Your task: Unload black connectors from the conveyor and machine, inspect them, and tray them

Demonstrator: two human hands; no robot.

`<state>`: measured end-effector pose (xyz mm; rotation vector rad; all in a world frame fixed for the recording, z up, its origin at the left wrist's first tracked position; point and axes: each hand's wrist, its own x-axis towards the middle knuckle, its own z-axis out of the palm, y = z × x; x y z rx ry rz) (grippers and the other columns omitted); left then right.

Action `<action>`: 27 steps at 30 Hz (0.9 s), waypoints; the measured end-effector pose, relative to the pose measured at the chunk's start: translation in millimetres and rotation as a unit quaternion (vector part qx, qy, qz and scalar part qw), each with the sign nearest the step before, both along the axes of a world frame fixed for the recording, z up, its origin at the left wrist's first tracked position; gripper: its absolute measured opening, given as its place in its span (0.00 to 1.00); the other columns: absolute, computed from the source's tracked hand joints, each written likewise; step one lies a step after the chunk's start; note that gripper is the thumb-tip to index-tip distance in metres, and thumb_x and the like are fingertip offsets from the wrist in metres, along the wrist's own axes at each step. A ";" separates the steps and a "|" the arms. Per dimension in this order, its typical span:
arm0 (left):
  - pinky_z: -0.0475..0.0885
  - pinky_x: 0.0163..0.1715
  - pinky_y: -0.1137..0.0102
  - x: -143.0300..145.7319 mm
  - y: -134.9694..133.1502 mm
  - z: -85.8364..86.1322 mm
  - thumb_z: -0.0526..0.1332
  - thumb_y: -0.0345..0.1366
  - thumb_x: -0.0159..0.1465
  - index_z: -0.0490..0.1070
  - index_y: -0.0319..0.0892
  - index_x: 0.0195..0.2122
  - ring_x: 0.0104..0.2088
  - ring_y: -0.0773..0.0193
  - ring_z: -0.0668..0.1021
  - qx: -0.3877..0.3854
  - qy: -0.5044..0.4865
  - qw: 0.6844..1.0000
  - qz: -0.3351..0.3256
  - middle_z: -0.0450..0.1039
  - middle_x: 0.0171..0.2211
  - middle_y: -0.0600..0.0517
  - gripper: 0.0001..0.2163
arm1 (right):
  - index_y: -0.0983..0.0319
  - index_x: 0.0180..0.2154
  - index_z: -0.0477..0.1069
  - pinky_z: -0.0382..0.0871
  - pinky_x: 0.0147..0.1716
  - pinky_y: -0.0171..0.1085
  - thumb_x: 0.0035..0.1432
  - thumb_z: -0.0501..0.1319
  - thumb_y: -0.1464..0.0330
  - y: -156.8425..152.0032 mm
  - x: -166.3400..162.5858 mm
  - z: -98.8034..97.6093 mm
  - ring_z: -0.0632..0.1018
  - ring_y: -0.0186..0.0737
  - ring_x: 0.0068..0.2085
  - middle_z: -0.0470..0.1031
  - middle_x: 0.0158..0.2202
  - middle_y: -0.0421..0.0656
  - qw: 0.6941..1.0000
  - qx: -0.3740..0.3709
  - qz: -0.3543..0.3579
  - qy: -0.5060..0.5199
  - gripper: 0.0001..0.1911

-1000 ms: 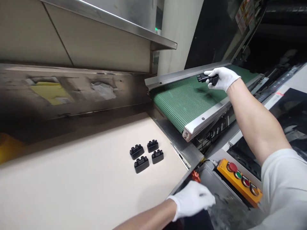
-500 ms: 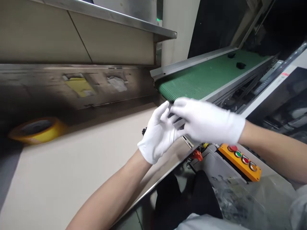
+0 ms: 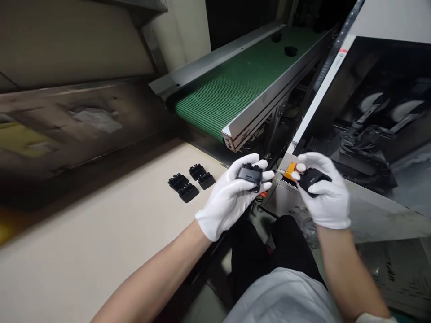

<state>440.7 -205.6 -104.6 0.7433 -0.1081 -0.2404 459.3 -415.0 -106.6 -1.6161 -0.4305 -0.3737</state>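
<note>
My left hand (image 3: 229, 197), in a white glove, holds a small black plastic part (image 3: 249, 176) with short prongs along its top, thumb over its near face. Off to the right, my gloved right hand (image 3: 325, 193) grips another black plastic part (image 3: 311, 180), partly covered by the fingers. Left of my left hand, two pairs of similar black parts lie on the pale tabletop: one pair (image 3: 183, 187) nearer me and another pair (image 3: 202, 176) just behind it.
Beyond the table a green ribbed conveyor belt (image 3: 222, 94) carries two dark parts (image 3: 290, 51) at its far end. An orange button box (image 3: 290, 172) shows behind my right hand. On the right stands a machine with a dark window (image 3: 380, 89). A blurred yellow roll (image 3: 6, 226) sits far left.
My hands have moved apart, and a black part now shows in each. The view has swung right, bringing the black parts on the table into sight.
</note>
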 end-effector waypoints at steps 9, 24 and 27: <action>0.74 0.61 0.61 -13.3 -13.0 -10.9 0.75 0.27 0.57 0.77 0.43 0.49 0.57 0.52 0.78 0.113 -0.171 0.975 0.084 0.77 0.54 0.48 0.19 | 0.52 0.52 0.70 0.68 0.67 0.57 0.56 0.63 0.73 57.6 -25.1 -10.8 0.74 0.50 0.65 0.78 0.57 0.45 0.984 0.163 0.054 -0.043 0.22; 0.76 0.58 0.57 -22.6 -15.6 -16.8 0.76 0.32 0.58 0.78 0.48 0.47 0.56 0.52 0.79 0.148 -0.217 0.959 0.110 0.79 0.52 0.50 0.16 | 0.48 0.52 0.71 0.70 0.66 0.63 0.55 0.77 0.64 52.9 -24.7 -34.3 0.77 0.53 0.63 0.78 0.58 0.40 0.969 0.203 0.102 -0.094 0.26; 0.74 0.62 0.55 -23.2 -14.5 -15.4 0.77 0.33 0.57 0.78 0.48 0.46 0.57 0.52 0.79 0.163 -0.227 0.951 0.134 0.79 0.51 0.51 0.17 | 0.50 0.51 0.70 0.71 0.65 0.64 0.55 0.77 0.61 56.0 -23.2 -33.8 0.77 0.54 0.63 0.79 0.58 0.42 0.971 0.196 0.095 -0.096 0.26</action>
